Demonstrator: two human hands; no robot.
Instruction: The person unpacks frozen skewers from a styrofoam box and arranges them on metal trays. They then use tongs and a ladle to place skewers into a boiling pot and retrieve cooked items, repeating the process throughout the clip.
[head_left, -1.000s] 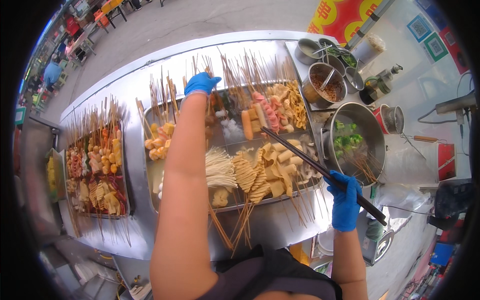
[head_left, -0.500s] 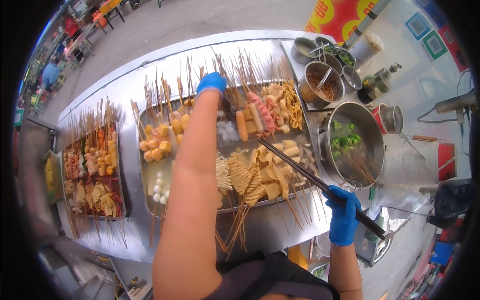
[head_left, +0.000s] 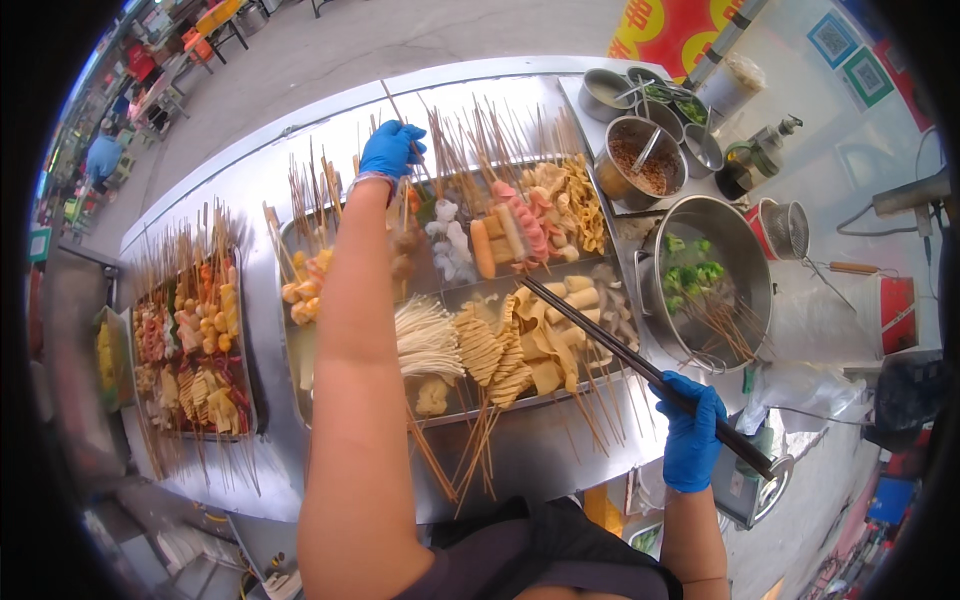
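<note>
My left hand (head_left: 392, 150), in a blue glove, is closed on a bamboo skewer (head_left: 389, 100) at the far side of a divided metal tray (head_left: 285, 345). Its lower end is hidden behind my hand and forearm. My right hand (head_left: 690, 430), also gloved, grips a pair of long dark chopsticks (head_left: 625, 358). Their tips rest near a sausage (head_left: 484, 250) and other skewered food in the middle of the tray. Enoki mushrooms (head_left: 425, 337), ridged tofu slices (head_left: 480, 345), folded tofu sheets (head_left: 545, 340) and pink skewered pieces (head_left: 530, 222) lie in the compartments.
A second tray of skewers (head_left: 250, 385) stands at the left. On the right a large pot (head_left: 768, 290) holds broccoli (head_left: 690, 275) in liquid. Behind it are a pot of brown sauce (head_left: 640, 170), smaller bowls, and a wire strainer (head_left: 790, 230). Skewer sticks overhang the tray's near edge.
My left hand has moved slightly left and toward the far edge, and a skewer now stands up from its fingers. More enoki mushrooms are uncovered. The chopsticks have barely moved.
</note>
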